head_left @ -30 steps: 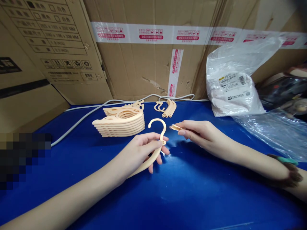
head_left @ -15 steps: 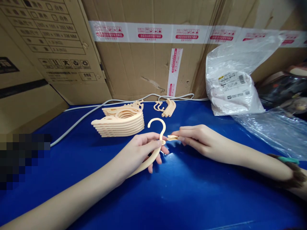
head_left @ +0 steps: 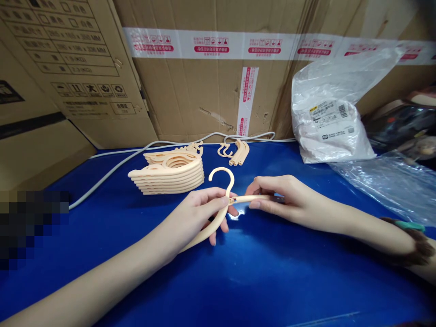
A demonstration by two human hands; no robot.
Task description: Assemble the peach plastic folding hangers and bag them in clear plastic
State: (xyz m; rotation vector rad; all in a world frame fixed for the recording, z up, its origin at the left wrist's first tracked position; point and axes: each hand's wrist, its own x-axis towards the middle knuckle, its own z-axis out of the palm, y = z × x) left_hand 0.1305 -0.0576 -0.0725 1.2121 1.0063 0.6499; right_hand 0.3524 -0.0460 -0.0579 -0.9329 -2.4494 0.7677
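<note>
My left hand (head_left: 200,204) is closed on a cream plastic clothes hanger (head_left: 208,231), thumb pressed just below its hook. The hook curves upward to the left, and one curved arm runs down under my fingers. My right hand (head_left: 284,193) pinches a slim cream hanger arm (head_left: 245,198) between thumb and fingers. This piece points left, and its tip meets the joint at the base of the hook. A dark bit shows at its right end by my palm. Whether the two parts are locked together I cannot tell.
Behind my left hand is a neat stack of cream hangers (head_left: 170,179). Several loose hooks and arms (head_left: 240,153) lie right of it. A grey cable (head_left: 112,170) runs along the back by cardboard boxes (head_left: 200,91). A white plastic bag (head_left: 332,127) stands back right on the blue surface (head_left: 238,281).
My right hand has turned the hanger arm so its length shows, and brought its tip left against the joint at the hook. My left hand has barely moved.
</note>
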